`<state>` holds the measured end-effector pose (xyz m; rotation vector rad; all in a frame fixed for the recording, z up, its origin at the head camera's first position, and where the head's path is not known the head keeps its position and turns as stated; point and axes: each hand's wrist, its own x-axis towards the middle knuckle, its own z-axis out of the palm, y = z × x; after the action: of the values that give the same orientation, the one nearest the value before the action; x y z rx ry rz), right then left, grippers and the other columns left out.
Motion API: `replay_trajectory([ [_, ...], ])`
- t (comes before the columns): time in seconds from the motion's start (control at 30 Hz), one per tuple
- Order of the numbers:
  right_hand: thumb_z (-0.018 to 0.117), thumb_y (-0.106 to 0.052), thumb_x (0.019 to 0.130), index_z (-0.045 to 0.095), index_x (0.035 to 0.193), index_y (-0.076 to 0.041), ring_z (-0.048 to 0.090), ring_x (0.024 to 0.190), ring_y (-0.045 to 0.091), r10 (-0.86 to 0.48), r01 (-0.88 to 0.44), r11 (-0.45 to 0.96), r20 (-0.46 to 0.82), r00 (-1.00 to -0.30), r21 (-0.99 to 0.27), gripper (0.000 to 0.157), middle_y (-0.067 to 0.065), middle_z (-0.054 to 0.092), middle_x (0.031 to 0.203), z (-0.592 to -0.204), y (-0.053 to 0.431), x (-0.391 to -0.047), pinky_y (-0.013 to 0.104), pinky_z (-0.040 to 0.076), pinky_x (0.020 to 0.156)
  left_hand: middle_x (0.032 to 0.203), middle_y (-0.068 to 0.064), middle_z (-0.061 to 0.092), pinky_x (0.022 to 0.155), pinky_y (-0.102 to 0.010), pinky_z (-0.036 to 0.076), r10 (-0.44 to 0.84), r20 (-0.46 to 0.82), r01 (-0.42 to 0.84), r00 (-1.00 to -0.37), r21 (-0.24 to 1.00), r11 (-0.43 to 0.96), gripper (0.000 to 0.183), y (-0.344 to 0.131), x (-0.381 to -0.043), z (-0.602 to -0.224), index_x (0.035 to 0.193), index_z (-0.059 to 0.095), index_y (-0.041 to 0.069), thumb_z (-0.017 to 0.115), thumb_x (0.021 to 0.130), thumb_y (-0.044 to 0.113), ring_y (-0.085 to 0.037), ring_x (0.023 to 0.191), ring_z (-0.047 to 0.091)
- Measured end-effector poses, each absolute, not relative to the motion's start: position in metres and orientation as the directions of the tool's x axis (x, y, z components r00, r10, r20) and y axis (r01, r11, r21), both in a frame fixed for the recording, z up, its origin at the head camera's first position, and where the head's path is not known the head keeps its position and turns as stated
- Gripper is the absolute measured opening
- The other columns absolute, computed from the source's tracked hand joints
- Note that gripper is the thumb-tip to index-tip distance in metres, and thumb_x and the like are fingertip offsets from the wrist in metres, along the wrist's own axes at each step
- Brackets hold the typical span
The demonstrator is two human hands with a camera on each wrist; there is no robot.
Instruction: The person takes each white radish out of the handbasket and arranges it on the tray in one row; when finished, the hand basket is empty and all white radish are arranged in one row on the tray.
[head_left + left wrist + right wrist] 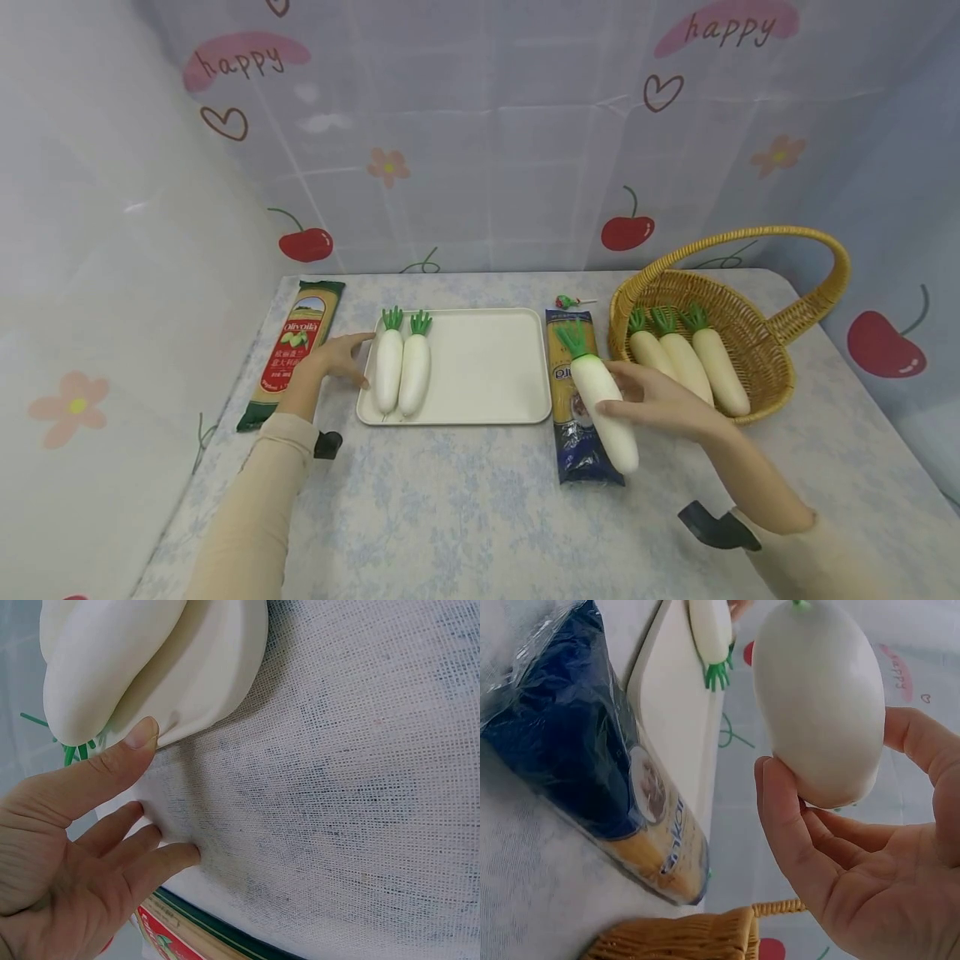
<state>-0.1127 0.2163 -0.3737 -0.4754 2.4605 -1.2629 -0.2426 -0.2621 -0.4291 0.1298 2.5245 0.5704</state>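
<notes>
My right hand [660, 400] grips a white radish [603, 408] with a green top, held above a blue and yellow pasta packet [567, 367]. In the right wrist view, thumb and fingers wrap the radish [819, 697] from both sides. At the left edge of the cream tray [487, 367] is my left hand [337, 360], its fingers loosely spread. The left wrist view shows the left thumb [141, 735] by the tray rim and the other fingertips near the cloth; that hand holds nothing. Two white radishes [401, 371] lie side by side on the tray's left part.
A wicker basket [780, 375] with a tall handle stands at the right, holding several radishes [693, 358]. A red and green pasta packet [292, 354] lies at the far left, beside the left forearm. One wrapped lollipop [567, 301] sits behind the blue packet.
</notes>
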Motion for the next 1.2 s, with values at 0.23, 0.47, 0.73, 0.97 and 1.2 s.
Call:
replay_trajectory([
  [0.23,0.066,-0.024,0.087,0.038,0.138,0.007,0.061,0.099,0.029,-0.463,-0.128,0.5,-0.139,-0.876,-0.856,0.067,0.018,0.061,0.112,-0.38,0.202,-0.123,0.036,0.052,0.078,0.145,-0.031,0.03,0.105,-0.057,0.032,0.206,-0.491,-0.031,-0.847,0.432,0.901,0.097,-0.262,-0.242,-0.429,0.148,0.025,0.004,0.082,0.07,0.016,-0.045,0.134,0.029],
  [0.47,0.066,-0.027,0.086,0.038,0.14,0.005,0.059,0.105,0.033,-0.469,-0.136,0.508,-0.141,-0.872,-0.85,0.069,0.02,0.06,0.115,-0.384,0.185,-0.136,0.039,0.054,0.078,0.144,-0.032,0.032,0.104,-0.057,0.033,0.219,-0.481,-0.016,-0.849,0.437,0.899,0.098,-0.264,-0.243,-0.43,0.148,0.024,0.003,0.082,0.07,0.016,-0.046,0.133,0.03],
  [0.73,0.064,-0.026,0.087,0.034,0.141,0.006,0.06,0.104,0.036,-0.485,-0.131,0.499,-0.151,-0.861,-0.857,0.069,0.024,0.057,0.119,-0.384,0.165,-0.149,0.036,0.054,0.072,0.144,-0.032,0.032,0.104,-0.057,0.034,0.224,-0.474,-0.005,-0.852,0.434,0.901,0.098,-0.264,-0.243,-0.43,0.148,0.025,0.004,0.082,0.07,0.017,-0.046,0.132,0.03],
  [0.97,0.064,-0.026,0.087,0.036,0.14,0.006,0.057,0.108,0.039,-0.486,-0.127,0.483,-0.145,-0.862,-0.866,0.068,0.022,0.057,0.115,-0.384,0.148,-0.159,0.044,0.053,0.082,0.144,-0.032,0.031,0.104,-0.057,0.034,0.221,-0.478,-0.006,-0.85,0.429,0.903,0.098,-0.265,-0.244,-0.43,0.148,0.025,0.004,0.082,0.07,0.019,-0.046,0.133,0.03],
  [1.2,0.065,-0.027,0.086,0.04,0.139,0.004,0.057,0.106,0.038,-0.465,-0.12,0.509,-0.154,-0.872,-0.853,0.066,0.022,0.058,0.114,-0.387,0.132,-0.171,0.042,0.053,0.081,0.144,-0.032,0.031,0.104,-0.056,0.034,0.224,-0.482,-0.006,-0.847,0.43,0.903,0.097,-0.265,-0.244,-0.431,0.148,0.025,0.004,0.082,0.07,0.018,-0.046,0.133,0.03],
])
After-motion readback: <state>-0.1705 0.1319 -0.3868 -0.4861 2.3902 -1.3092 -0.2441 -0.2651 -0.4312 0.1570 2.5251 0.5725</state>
